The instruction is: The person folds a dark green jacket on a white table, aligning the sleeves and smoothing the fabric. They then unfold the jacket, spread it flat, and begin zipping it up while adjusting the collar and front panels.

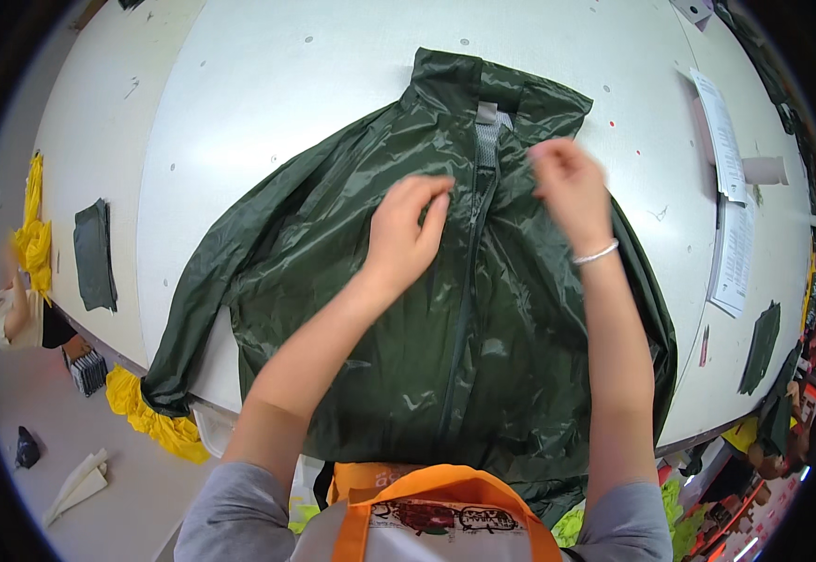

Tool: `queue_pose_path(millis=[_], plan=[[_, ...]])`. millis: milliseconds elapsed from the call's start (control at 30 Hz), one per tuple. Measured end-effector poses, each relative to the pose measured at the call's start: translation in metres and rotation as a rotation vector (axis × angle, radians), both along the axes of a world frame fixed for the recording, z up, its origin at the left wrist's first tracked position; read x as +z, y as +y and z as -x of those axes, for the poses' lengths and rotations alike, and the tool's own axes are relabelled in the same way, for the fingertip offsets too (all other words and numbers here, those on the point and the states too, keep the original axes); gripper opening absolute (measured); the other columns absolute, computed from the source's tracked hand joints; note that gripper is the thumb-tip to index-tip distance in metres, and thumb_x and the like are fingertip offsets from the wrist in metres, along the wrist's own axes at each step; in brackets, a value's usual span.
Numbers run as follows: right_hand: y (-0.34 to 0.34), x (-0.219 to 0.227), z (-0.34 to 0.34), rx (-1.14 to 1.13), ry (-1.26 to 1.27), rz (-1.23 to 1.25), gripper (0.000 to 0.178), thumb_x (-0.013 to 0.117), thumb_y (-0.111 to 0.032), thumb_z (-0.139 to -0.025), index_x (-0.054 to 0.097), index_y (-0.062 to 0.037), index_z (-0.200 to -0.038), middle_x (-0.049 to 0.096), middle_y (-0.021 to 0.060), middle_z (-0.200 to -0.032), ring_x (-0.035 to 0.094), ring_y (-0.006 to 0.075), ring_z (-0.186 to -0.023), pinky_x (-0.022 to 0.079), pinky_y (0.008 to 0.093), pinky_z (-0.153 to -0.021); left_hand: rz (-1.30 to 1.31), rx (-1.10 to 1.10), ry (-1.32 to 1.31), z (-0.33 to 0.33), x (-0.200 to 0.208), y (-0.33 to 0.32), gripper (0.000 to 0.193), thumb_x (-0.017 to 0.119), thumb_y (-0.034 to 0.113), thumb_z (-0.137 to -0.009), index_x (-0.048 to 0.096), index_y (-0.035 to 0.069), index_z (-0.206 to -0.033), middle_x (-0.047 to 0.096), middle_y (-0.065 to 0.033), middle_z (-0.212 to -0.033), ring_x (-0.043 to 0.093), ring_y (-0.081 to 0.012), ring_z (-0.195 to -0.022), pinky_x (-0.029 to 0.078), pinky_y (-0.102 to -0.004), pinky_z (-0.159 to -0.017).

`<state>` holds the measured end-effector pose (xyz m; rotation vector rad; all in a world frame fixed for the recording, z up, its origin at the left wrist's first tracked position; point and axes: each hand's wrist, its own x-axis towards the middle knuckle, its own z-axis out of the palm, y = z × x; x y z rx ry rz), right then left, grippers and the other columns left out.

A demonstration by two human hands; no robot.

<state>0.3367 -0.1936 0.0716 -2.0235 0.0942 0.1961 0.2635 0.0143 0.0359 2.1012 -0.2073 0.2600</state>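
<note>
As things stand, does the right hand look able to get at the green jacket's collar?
Likely yes: the right hand, though motion-blurred, is close to the right side of the collar. Nothing visible lies between them, and the left hand is off to the side.

Found the jacket (417, 347) spread in the middle of the worktop (230, 94), with the collar (450, 77) toward the far side and one sleeve (206, 281) reaching over the near left edge. Saw the left fingers (424, 188) and the right fingers (555, 155) above it, at either side of the front opening (470, 290). Noted folded fabric (96, 255) at left and, farther left, a cloth bundle (33, 242) at the edge; at right, papers (734, 244), and nearer, other fabric pieces (761, 348).
</note>
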Motion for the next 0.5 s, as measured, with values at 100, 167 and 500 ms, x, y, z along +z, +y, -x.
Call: queue_pose_path(millis=[100, 167, 500], plan=[[0.038, -0.017, 0.045, 0.536, -0.549, 0.331, 0.019, 0.071, -0.014, -0.074, 0.063, -0.0043, -0.088, 0.061, 0.0072, -0.09, 0.058, 0.0223, -0.085, 0.046, 0.0341, -0.073, -0.172, 0.056, -0.019, 0.04, -0.024, -0.007, 0.035, 0.053, 0.003, -0.085, 0.056, 0.0, -0.119, 0.056, -0.0179, -0.121, 0.052, -0.0346, -0.115, 0.04, -0.0408, -0.097], [0.041, -0.024, 0.059, 0.654, -0.415, 0.7, 0.025, 0.075, -0.019, -0.068, 0.061, -0.0086, -0.087, 0.059, 0.0051, -0.097, 0.053, 0.0245, -0.097, 0.04, 0.036, -0.079, -0.402, -0.034, 0.073, 0.054, -0.031, -0.006, 0.052, 0.057, 0.016, -0.086, 0.042, 0.0, -0.134, 0.04, -0.0164, -0.14, 0.037, -0.0311, -0.131, 0.028, -0.0436, -0.108], [0.036, -0.038, 0.044, 0.54, -0.091, 0.678, 0.016, 0.07, -0.018, -0.073, 0.059, -0.0069, -0.078, 0.064, 0.0084, -0.079, 0.062, 0.0254, -0.082, 0.042, 0.0373, -0.073, -0.531, -0.054, 0.078, 0.058, -0.037, -0.009, 0.063, 0.059, 0.025, -0.085, 0.036, -0.002, -0.137, 0.031, -0.0135, -0.147, 0.029, -0.0275, -0.136, 0.023, -0.0433, -0.111]])
